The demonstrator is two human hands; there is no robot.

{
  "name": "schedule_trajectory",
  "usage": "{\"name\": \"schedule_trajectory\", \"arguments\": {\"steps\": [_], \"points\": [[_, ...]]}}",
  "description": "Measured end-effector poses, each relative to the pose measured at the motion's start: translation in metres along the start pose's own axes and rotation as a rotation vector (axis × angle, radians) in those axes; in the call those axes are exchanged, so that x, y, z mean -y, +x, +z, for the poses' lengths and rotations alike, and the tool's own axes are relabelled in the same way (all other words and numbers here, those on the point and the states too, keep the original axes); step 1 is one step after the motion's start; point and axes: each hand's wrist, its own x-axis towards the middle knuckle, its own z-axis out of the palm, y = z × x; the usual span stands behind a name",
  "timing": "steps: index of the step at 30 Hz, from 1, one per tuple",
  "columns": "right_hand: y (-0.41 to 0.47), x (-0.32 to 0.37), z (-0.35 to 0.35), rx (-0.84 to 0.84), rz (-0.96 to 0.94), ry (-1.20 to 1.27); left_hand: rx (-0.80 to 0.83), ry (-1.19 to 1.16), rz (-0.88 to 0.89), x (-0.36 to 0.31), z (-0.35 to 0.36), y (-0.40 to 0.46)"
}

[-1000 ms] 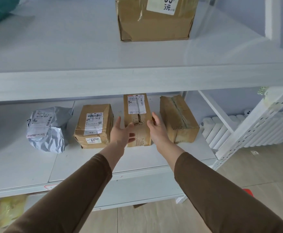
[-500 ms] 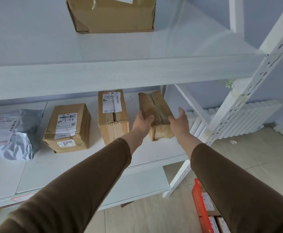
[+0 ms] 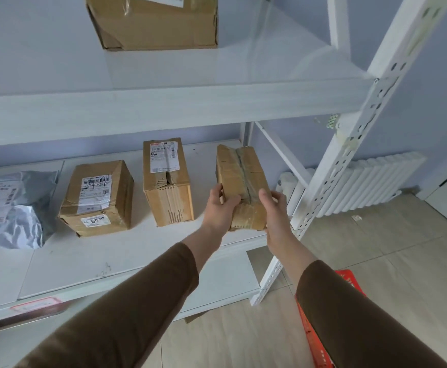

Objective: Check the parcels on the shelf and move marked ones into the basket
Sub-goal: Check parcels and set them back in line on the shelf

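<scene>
- The left hand [image 3: 221, 208] and right hand [image 3: 275, 211] clamp the near end of the taped cardboard parcel [image 3: 239, 179] from opposite sides, at the right end of the white shelf [image 3: 127, 258].
- Left of the grip, 2 labelled boxes: the tall one [image 3: 166, 181] nearest, then the squat one [image 3: 97, 197].
- Furthest left lies a grey mailer bag [image 3: 12, 208].
- Below the right sleeve, the red basket [image 3: 312, 335] sits on the floor.

Lots of bare shelf [image 3: 137, 261] in front of the boxes, lower centre. Tight gap between the labelled box [image 3: 165, 181] and the taped box [image 3: 241, 179]. White upright [image 3: 349, 144] crowds the right side.
</scene>
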Motion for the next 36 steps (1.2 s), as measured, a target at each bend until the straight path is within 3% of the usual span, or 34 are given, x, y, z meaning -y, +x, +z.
{"name": "schedule_trajectory", "arguments": {"steps": [3, 8, 11, 16, 19, 23, 29, 31, 34, 36], "points": [[-0.033, -0.003, -0.011, -0.015, 0.010, 0.209, 0.024, 0.101, 0.163, 0.007, 0.007, -0.043], [-0.072, -0.013, -0.033, 0.068, 0.172, 0.557, 0.107, 0.653, 0.506, 0.006, 0.001, -0.094], [-0.096, -0.018, -0.043, 0.094, 0.230, 0.693, 0.136, 0.687, 0.740, 0.000, -0.004, -0.119], [-0.127, -0.029, -0.046, 0.105, 0.271, 0.705, -0.004, 0.637, 0.803, 0.002, -0.011, -0.152], [-0.143, -0.023, -0.043, 0.116, 0.168, 0.607, -0.010, 0.510, 0.632, 0.005, -0.021, -0.165], [-0.173, -0.005, -0.023, 0.070, -0.169, 0.254, 0.067, -0.098, 0.134, 0.005, -0.035, -0.175], [-0.205, 0.001, 0.003, -0.051, -0.822, -0.677, 0.156, -0.475, -0.075, 0.016, -0.055, -0.182], [-0.212, 0.007, 0.004, -0.057, -0.959, -0.749, 0.140, -0.591, -0.104, 0.020, -0.060, -0.184], [-0.215, 0.010, 0.000, 0.043, -0.899, -0.558, 0.080, -0.687, -0.127, 0.025, -0.065, -0.185], [-0.214, 0.014, -0.004, 0.122, -0.622, -0.360, 0.053, -0.726, -0.135, 0.027, -0.067, -0.184]]}}
